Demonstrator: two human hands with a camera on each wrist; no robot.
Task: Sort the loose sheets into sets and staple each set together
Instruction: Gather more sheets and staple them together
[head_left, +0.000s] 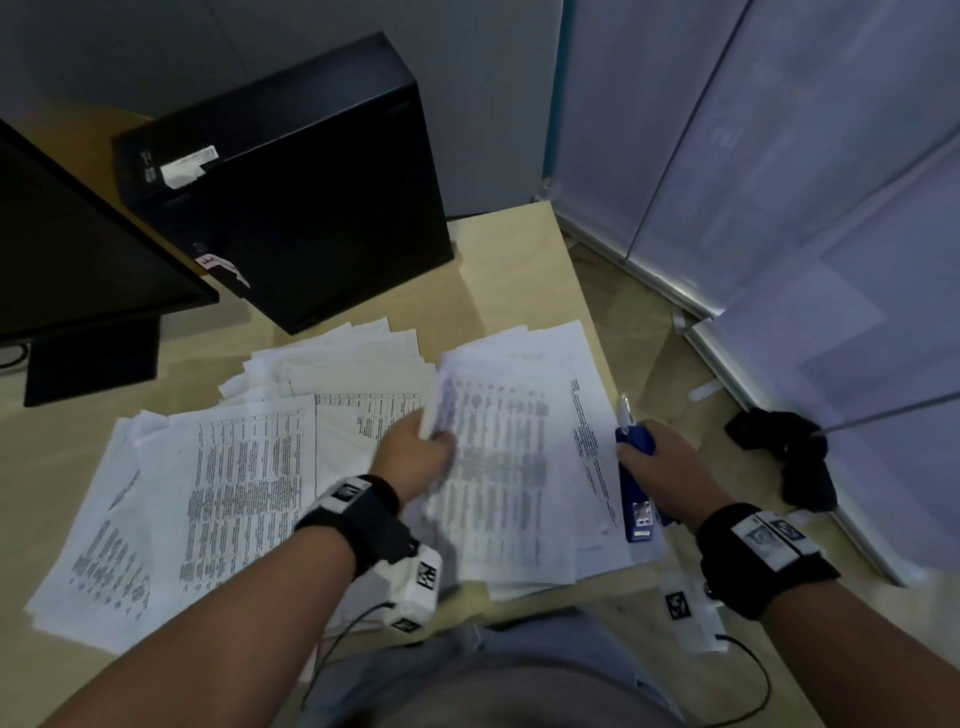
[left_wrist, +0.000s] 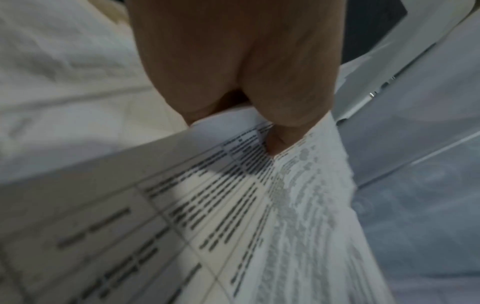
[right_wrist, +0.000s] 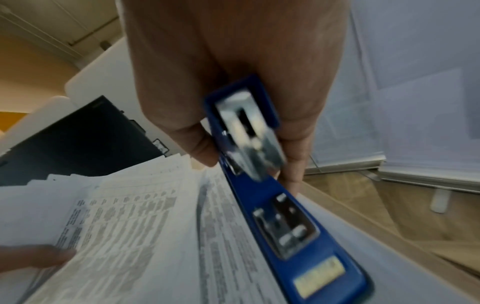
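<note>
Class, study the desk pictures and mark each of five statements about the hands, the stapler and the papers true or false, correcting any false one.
1. The right hand grips a blue stapler. True.
2. The left hand lies flat and holds nothing. False: it pinches a set of printed sheets at their edge.
3. The stapler is red. False: it is blue with metal parts.
4. More printed sheets lie spread over the wooden desk. True.
5. The black computer case lies on the floor. False: it stands on the desk, behind the papers.
</note>
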